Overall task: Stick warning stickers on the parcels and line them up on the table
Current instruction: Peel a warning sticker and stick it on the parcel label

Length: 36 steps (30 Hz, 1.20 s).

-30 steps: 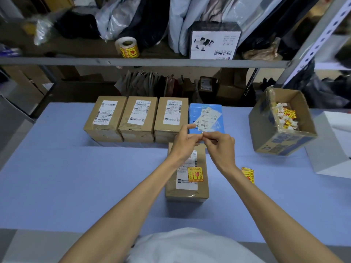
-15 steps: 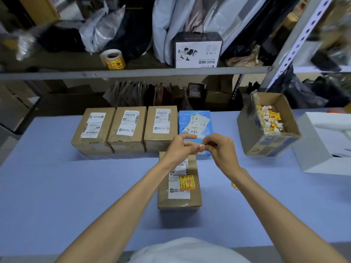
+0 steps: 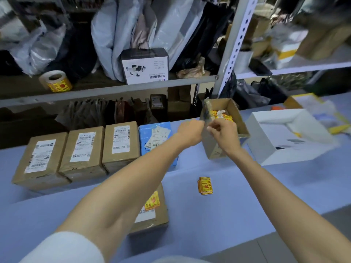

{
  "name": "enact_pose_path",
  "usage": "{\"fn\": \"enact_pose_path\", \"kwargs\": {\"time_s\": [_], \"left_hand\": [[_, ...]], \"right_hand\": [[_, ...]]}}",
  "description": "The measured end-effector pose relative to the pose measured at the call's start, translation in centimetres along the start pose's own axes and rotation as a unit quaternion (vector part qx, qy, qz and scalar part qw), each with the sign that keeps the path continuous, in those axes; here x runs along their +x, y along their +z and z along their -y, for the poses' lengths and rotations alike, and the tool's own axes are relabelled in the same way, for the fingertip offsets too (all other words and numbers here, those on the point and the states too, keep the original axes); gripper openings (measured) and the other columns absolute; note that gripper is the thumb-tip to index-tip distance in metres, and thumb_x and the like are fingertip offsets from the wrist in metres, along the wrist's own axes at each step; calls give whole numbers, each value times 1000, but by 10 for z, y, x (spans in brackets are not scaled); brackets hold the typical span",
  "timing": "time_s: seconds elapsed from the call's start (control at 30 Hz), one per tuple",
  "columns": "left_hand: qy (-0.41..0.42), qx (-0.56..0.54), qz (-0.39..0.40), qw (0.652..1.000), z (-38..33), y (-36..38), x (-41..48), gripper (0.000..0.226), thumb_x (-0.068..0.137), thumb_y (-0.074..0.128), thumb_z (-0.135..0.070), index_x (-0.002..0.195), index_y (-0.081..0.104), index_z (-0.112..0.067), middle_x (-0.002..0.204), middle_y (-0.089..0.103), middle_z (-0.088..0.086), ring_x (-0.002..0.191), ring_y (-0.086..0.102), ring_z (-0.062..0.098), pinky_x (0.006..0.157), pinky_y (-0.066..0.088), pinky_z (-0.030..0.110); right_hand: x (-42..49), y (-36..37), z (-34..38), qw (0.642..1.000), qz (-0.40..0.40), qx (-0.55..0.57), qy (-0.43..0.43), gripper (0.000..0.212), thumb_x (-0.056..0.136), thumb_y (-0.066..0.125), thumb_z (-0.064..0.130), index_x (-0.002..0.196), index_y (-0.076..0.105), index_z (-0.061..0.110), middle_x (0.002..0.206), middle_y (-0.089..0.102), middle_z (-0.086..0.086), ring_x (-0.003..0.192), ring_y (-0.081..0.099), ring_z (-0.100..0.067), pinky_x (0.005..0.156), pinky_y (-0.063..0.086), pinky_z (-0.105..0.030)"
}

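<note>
Both outstretched: left hand (image 3: 190, 132), right hand (image 3: 223, 134)

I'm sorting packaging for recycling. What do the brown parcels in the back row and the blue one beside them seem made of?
The brown parcels look like matte cardboard: tan faces, crisp folded edges. The blue parcel may be a plastic mailer: faint sheen, softer edges; unsure.

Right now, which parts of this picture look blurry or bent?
Head view: motion blur smears the right side, notably the white open box and the fingertips of the left hand and right hand; the three brown cardboard parcels look fairly sharp; the wide lens leans the grey perforated shelf post; shadows are soft.
</note>
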<state>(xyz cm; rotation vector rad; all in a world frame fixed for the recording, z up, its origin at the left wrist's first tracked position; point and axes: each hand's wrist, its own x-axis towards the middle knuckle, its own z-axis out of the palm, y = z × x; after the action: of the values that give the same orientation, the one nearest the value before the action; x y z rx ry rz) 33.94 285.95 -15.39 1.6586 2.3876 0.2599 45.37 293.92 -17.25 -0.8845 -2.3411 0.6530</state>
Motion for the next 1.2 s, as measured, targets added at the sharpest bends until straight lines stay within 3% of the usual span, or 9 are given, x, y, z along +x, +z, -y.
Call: {"fn": "enact_pose_path", "kwargs": {"time_s": [0.17, 0.43, 0.63, 0.77, 0.87, 1.03, 1.2], "left_hand": [[15, 30, 1, 999, -27, -11, 43, 30, 90, 51, -11, 120, 54, -7, 116, 59, 17, 105, 59, 38, 72, 42, 39], [-19, 8, -5, 1000, -32, -4, 91, 27, 86, 51, -5, 111, 62, -9, 105, 64, 13, 95, 62, 34, 75, 48, 41], [-48, -23, -8, 999, -15, 8, 87, 27, 89, 50, -11, 114, 59, -10, 112, 63, 12, 100, 61, 33, 81, 51, 42], [-88, -46, -10, 995, 12, 14, 60, 30, 90, 49, -9, 119, 58, -11, 115, 63, 12, 106, 58, 32, 82, 47, 39], [-139, -89, -18, 986, 44, 25, 23, 31, 89, 50, -8, 118, 58, -13, 117, 62, 10, 108, 57, 29, 81, 46, 37], [-221, -149, -59, 962, 95, 49, -75, 31, 84, 50, -6, 112, 60, -14, 114, 64, 8, 107, 57, 28, 78, 42, 32], [-325, -159, -114, 925, 123, 88, -172, 51, 83, 62, -10, 130, 42, -8, 133, 39, 11, 125, 36, 30, 100, 37, 36]], "right_hand": [[37, -23, -54, 995, -5, -48, 89, 18, 85, 66, 6, 101, 73, 3, 99, 73, -15, 95, 65, -31, 85, 51, -39], [67, -20, -88, 987, 77, -55, 127, 61, 81, 39, -14, 134, 55, 11, 134, 57, -14, 121, 51, -35, 96, 44, -38], [62, -11, -90, 983, 65, -45, 164, 54, 81, 42, -11, 130, 57, 4, 132, 59, -15, 123, 51, -32, 102, 41, -39], [50, 7, -57, 993, 69, -42, 88, 40, 85, 45, -5, 120, 63, 1, 120, 65, -15, 117, 57, -30, 98, 44, -37], [34, 36, -27, 992, 117, -43, 29, 38, 85, 44, -6, 116, 65, 1, 116, 66, -16, 112, 59, -30, 94, 47, -38], [-26, 93, 33, 974, 223, -24, 11, 39, 86, 41, -3, 116, 64, 5, 117, 66, -15, 112, 58, -31, 95, 47, -39], [-95, 128, 67, 949, 310, -10, 51, 28, 90, 51, 13, 113, 58, -1, 114, 64, -19, 107, 58, -36, 84, 47, -37]]}}
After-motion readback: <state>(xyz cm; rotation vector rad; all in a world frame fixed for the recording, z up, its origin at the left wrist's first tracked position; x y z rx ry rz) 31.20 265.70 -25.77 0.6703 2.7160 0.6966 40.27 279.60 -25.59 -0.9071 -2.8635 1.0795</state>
